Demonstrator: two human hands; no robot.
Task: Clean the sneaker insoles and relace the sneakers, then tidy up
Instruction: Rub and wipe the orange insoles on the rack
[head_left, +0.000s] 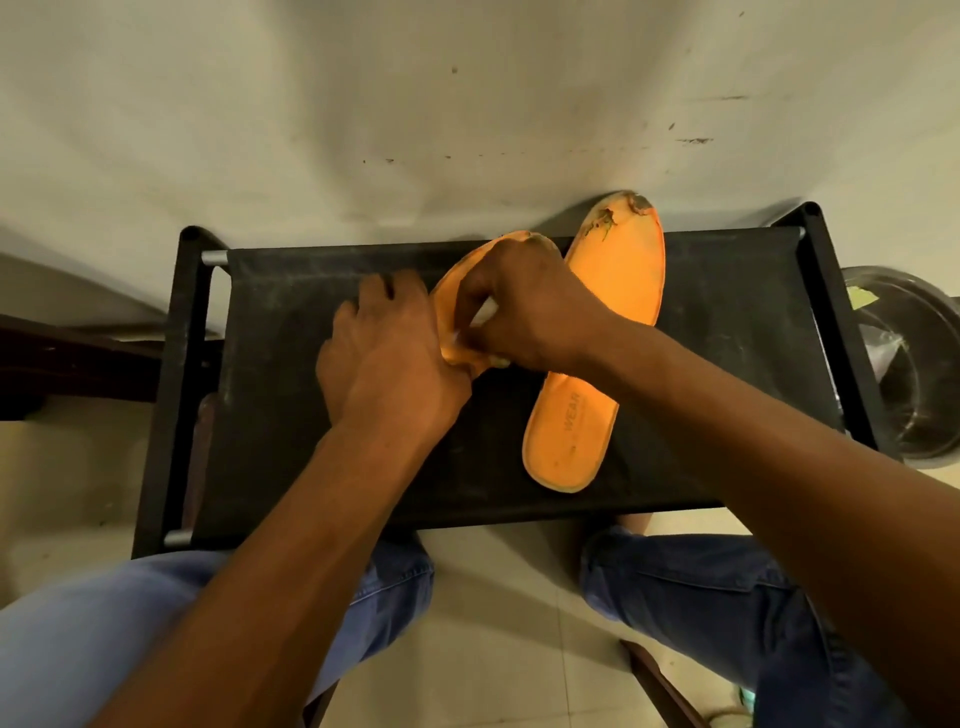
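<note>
2 orange insoles lie on the black rack top (291, 415). The flat insole (597, 332) lies with its long axis from heel at about 6 o'clock to worn toe at about 12 o'clock, tipped slightly toward 1, its toe poking past the far edge. The held insole (457, 283) sits at 9 o'clock of it, touching or overlapping its middle, angled toe toward 1 o'clock. The left hand (384, 353) pins that insole's heel end and left edge, fingers curled over it. The right hand (524, 312) crosses above the flat insole and pinches something small and pale, probably a wipe, against the held insole; what it is I cannot tell. Judging by this, cleaning is under way, and strokes should follow that insole's length. A metal bowl (914, 364) stands at 3 o'clock, nearer the right arm.
</note>
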